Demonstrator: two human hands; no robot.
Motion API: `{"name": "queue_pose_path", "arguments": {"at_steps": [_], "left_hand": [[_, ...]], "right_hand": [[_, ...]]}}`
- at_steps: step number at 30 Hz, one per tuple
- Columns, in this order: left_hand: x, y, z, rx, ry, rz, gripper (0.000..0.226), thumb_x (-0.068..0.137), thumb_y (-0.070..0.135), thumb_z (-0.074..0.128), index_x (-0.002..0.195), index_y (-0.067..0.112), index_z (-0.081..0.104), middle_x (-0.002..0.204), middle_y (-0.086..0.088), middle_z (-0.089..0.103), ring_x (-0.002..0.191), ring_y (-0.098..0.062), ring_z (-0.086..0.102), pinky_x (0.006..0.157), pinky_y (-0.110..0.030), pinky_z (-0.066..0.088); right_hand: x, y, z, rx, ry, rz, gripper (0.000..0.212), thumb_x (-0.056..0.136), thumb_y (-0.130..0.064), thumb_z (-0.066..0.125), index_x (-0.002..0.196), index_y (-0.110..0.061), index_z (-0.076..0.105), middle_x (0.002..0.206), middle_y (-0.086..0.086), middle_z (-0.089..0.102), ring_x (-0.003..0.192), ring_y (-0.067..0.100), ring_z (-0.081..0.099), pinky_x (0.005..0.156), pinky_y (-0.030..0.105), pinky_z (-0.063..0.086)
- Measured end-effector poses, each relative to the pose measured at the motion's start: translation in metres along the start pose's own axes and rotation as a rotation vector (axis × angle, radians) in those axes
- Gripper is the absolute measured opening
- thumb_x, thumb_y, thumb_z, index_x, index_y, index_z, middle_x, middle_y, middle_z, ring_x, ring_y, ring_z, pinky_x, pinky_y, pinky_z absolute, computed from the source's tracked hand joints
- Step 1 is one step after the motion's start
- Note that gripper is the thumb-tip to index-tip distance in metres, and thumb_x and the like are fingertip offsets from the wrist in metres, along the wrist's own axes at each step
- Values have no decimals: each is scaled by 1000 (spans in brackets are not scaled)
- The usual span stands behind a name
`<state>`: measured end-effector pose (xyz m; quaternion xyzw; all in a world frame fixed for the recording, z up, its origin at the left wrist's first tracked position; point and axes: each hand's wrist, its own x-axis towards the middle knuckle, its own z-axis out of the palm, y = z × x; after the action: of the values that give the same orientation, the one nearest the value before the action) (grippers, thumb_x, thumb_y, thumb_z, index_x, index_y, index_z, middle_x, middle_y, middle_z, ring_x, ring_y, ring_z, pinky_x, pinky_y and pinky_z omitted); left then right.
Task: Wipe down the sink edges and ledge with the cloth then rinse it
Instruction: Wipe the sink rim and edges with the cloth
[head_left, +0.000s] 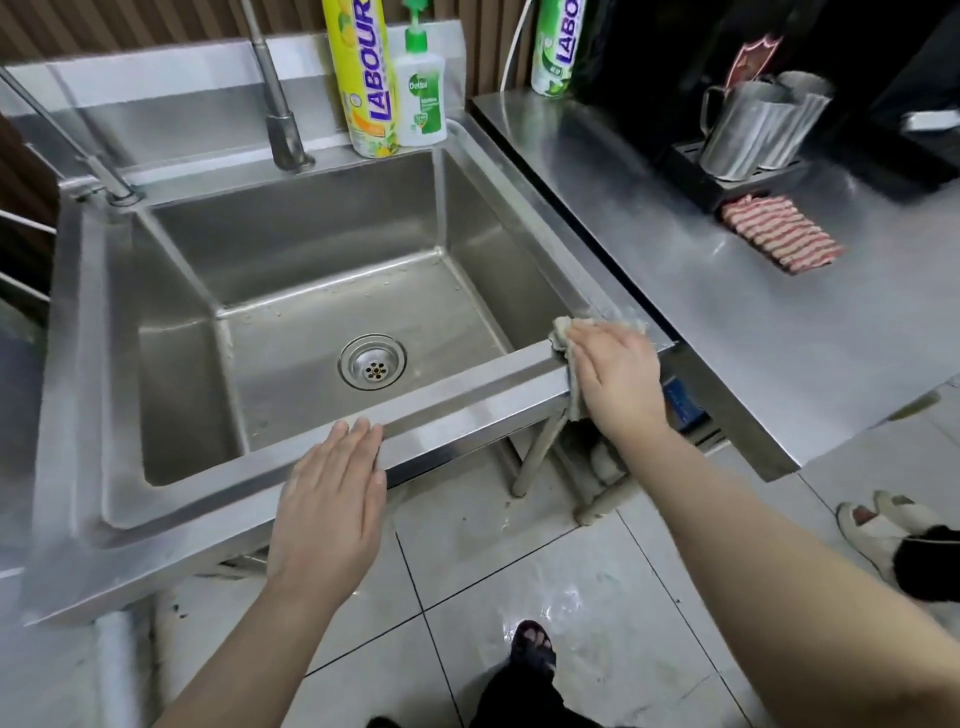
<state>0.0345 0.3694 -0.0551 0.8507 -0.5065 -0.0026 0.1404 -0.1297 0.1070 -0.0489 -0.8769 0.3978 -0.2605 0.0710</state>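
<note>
My right hand (615, 376) flat, pressing crumpled beige cloth (563, 338) on stainless steel sink (467, 387) corner at 3 o'clock. Left hand (332, 493) spread, bracing front rim. Risk: cloth overhangs, could slip off edge.

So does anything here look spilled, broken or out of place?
Nothing broken. The floor tiles below the sink look wet and shiny, and there are small specks on the basin floor. The right hand presses the cloth on the front right corner.
</note>
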Motion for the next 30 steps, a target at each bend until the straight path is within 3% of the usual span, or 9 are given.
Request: {"name": "queue_pose_path", "arguments": {"at_steps": [4,7,10,14,16,20,24,26,30], "left_hand": [[22,14,-9,-99,65,-74,44,93,33,26,117,12,57,113,-5,62,104,-27,54,89,-41,40],[49,38,-6,-150,81,-5,46,94,34,24,118,11,56,120,-7,60,115,-26,49,98,-38,35],[69,69,9,-181,18,96,51,95,36,22,127,10,53,135,-7,54,133,-24,38,108,-37,28],[82,100,27,-163,-62,173,55,96,38,18,138,12,44,146,-3,42,141,-19,27,114,-38,24],[86,107,31,-123,-86,188,57,96,38,17,137,10,45,144,-6,45,138,-21,33,111,-34,23],[85,111,34,-63,-126,189,57,98,37,14,134,7,48,138,-9,51,132,-23,43,107,-33,23],[94,119,34,-101,-107,173,51,96,36,24,131,12,52,137,-5,53,132,-22,41,106,-35,24],[107,124,36,-166,-128,207,52,95,40,22,134,17,48,142,1,46,137,-15,31,109,-33,19],[145,136,41,-168,-223,441,58,97,49,11,144,23,32,154,9,24,144,-5,5,115,-29,5]], "right_hand": [[-26,-64,20,-9,-44,-231,26,91,-20,43,108,-16,63,99,3,66,94,29,55,88,41,37],[-33,-51,20,119,-94,-331,35,93,-26,43,117,-15,65,118,-1,68,110,24,56,95,39,40],[6,22,6,8,-135,-268,38,92,-24,41,116,-10,66,117,5,68,108,30,62,93,42,47],[26,45,-6,-117,-258,-97,51,93,-32,26,125,-11,60,129,9,61,122,36,52,106,44,33],[10,25,-6,-88,-276,-124,52,94,-34,24,129,-12,56,131,8,59,126,34,48,108,50,31],[9,35,-21,8,-463,-203,64,95,-49,7,141,-20,42,147,-3,42,140,21,29,117,41,14],[69,62,-7,-119,-499,-291,71,92,-52,-6,146,-22,29,154,-3,28,144,25,18,116,44,20],[113,71,19,-154,-610,-302,60,95,-48,4,150,-26,13,159,-7,9,146,23,2,117,42,12],[176,63,53,-217,-647,-383,54,101,-42,13,150,-23,4,159,-4,0,146,25,-5,118,42,8]]}}
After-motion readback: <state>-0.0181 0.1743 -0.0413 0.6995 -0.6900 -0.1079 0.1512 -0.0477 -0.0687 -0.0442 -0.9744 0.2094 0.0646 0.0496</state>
